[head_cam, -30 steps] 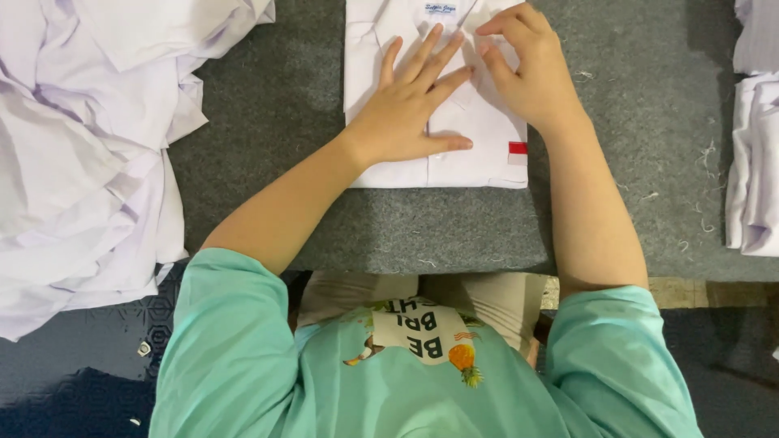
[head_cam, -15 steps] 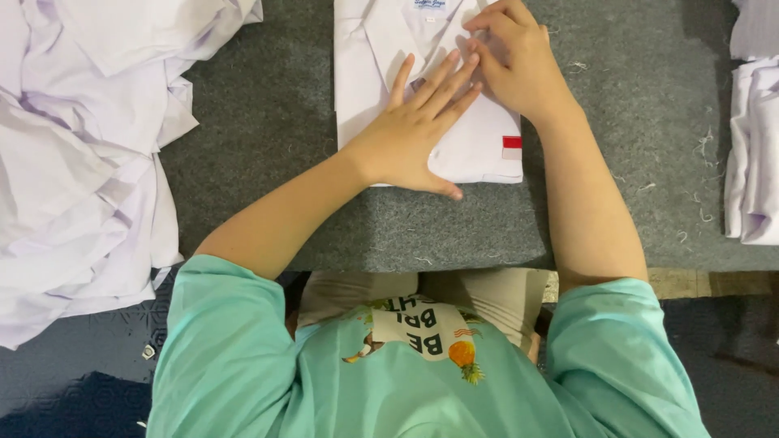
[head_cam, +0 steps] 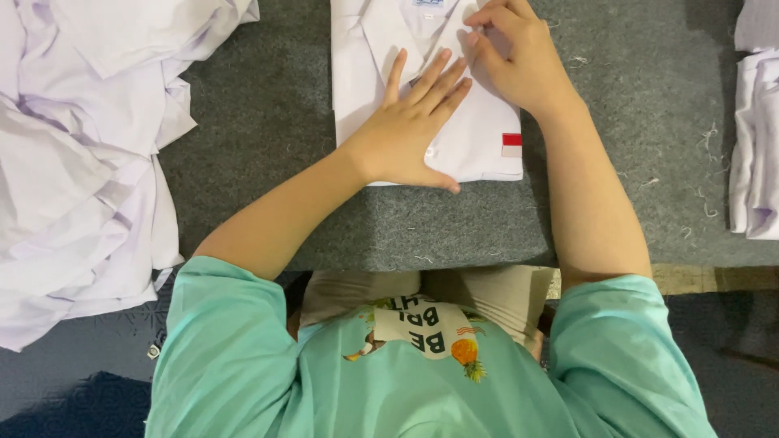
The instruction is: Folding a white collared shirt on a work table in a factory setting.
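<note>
A folded white shirt with a small red and white patch at its lower right corner lies on the grey felt-covered table. My left hand rests flat on the shirt's front with fingers spread, pressing it down. My right hand sits higher on the shirt near the collar, its fingers curled and pinching the cloth along the button placket. Both forearms reach forward from my teal sleeves.
A large loose heap of white shirts fills the left side. A stack of folded white garments stands at the right edge. Thread scraps lie on the felt. The table's front edge runs just before my lap.
The shirt now sits a little lower and further left in view. My left hand has slid slightly toward the shirt's middle, while my right hand stays near the collar.
</note>
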